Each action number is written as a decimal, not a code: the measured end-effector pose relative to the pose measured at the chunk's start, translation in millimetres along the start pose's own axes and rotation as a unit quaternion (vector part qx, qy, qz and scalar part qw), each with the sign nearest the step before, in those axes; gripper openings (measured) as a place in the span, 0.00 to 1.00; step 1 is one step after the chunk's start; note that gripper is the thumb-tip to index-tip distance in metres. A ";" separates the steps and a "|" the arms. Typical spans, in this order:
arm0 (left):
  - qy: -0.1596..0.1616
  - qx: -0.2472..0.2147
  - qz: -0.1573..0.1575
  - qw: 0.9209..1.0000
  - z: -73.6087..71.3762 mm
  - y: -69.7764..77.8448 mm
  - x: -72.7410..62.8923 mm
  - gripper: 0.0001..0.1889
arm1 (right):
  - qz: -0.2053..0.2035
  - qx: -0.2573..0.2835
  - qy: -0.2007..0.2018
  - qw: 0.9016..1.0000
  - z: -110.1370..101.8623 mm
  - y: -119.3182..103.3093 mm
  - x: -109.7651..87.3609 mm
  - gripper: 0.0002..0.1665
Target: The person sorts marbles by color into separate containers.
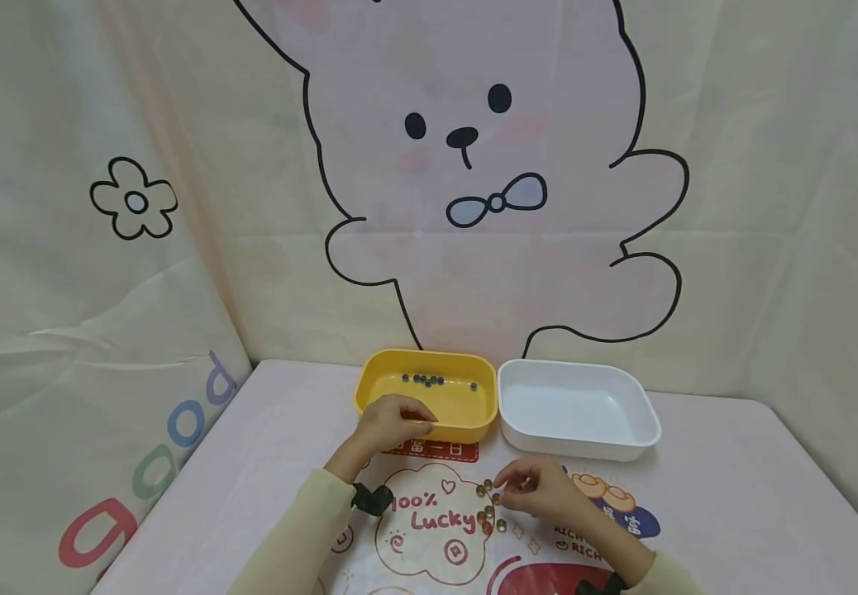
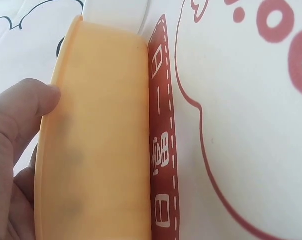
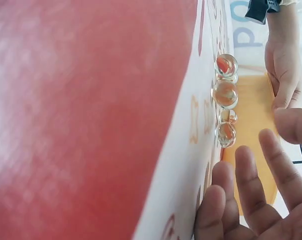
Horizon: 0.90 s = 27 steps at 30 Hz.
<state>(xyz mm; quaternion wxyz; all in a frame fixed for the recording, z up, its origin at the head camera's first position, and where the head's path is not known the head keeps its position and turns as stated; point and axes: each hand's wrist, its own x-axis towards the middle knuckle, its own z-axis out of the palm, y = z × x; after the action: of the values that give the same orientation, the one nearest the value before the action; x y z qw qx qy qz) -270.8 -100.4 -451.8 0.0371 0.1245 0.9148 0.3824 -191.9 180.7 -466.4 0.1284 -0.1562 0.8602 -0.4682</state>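
Observation:
At the front rim of a yellow tray (image 1: pixel 466 421) my left hand (image 1: pixel 393 421) grips the edge. Its thumb (image 2: pixel 41 97) lies at the outer side in the left wrist view, and dark finger-like shadows show through the wall. Several small dark marbles (image 1: pixel 427 381) lie along the tray's far side. My right hand (image 1: pixel 541 487) hovers low beside a cluster of clear glass marbles (image 3: pixel 225 94) with orange and greenish swirls on the printed mat. Its fingers (image 3: pixel 248 165) are loosely bent and apart from the thumb, with nothing between them in the right wrist view.
A white tray (image 1: pixel 578 446) stands right beside the yellow one. The table (image 1: pixel 726 471) has a printed cover with "100% Lucky" and red patches. A curtain (image 1: pixel 265 273) with a bear drawing hangs behind, and another with letters hangs at the left.

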 end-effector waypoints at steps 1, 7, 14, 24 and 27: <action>0.000 0.000 -0.001 1.000 -0.1 0.0 0.0 0.02 | 0.001 -0.006 0.000 1.000 0.7 0.2 0.5 0.11; 0.000 0.002 0.001 1.000 -0.3 -0.1 0.0 0.02 | 0.015 -0.030 0.001 0.999 4.4 0.9 3.0 0.10; 0.000 0.003 0.001 1.000 0.2 -0.2 0.7 0.02 | 0.022 -0.050 0.003 0.999 6.6 1.8 5.0 0.09; -0.003 -0.004 -0.005 1.000 0.3 0.3 0.2 0.02 | 0.023 -0.062 -0.008 0.998 9.6 1.3 7.1 0.09; -0.002 0.000 0.000 1.000 0.1 -0.1 0.4 0.03 | 0.023 -0.066 -0.008 0.998 10.1 1.4 7.7 0.08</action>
<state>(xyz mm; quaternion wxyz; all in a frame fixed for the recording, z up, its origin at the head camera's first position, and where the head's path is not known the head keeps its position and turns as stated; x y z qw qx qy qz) -271.2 -100.3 -451.9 0.0388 0.1252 0.9147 0.3822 -195.4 170.7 -473.5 0.1355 -0.1483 0.8916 -0.4059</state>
